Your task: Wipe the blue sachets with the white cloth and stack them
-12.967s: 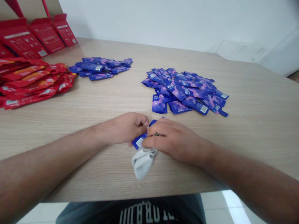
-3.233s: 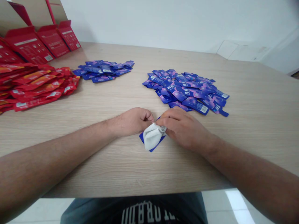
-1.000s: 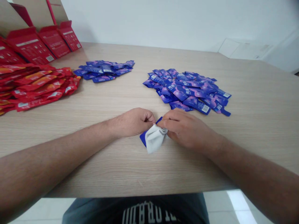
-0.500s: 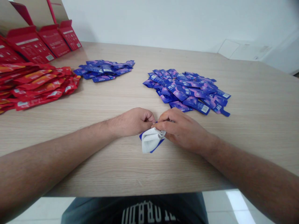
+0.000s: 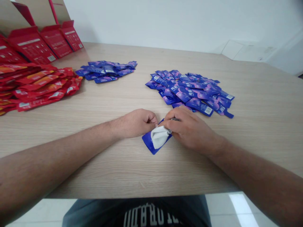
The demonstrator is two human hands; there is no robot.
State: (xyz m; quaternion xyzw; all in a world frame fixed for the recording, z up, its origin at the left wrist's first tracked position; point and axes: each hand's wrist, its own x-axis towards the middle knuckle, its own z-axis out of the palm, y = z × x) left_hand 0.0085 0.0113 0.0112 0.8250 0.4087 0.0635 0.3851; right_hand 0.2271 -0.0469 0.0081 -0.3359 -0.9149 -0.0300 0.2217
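A blue packet (image 5: 148, 142) lies on the light wooden table near its front edge. My left hand (image 5: 138, 123) is closed in a pinch at the packet's upper edge. Over the packet is a white cloth (image 5: 159, 137), bunched up where my right hand (image 5: 190, 130) grips it between thumb and fingers. A small dark, shiny thing (image 5: 175, 119) shows between the right fingers; its kind cannot be made out. Just beyond my right hand lies a spread heap of blue and purple packets (image 5: 187, 90).
A smaller pile of blue packets (image 5: 106, 71) lies further back. Stacked red and orange packets (image 5: 44, 86) sit at the left, before open red boxes (image 5: 35, 45). A white wall (image 5: 161, 23) rises behind the table (image 5: 113, 170).
My right hand has moved slightly right and away from me, drawing the white cloth across the packet. More of the packet's blue surface shows now. My left hand has stayed put.
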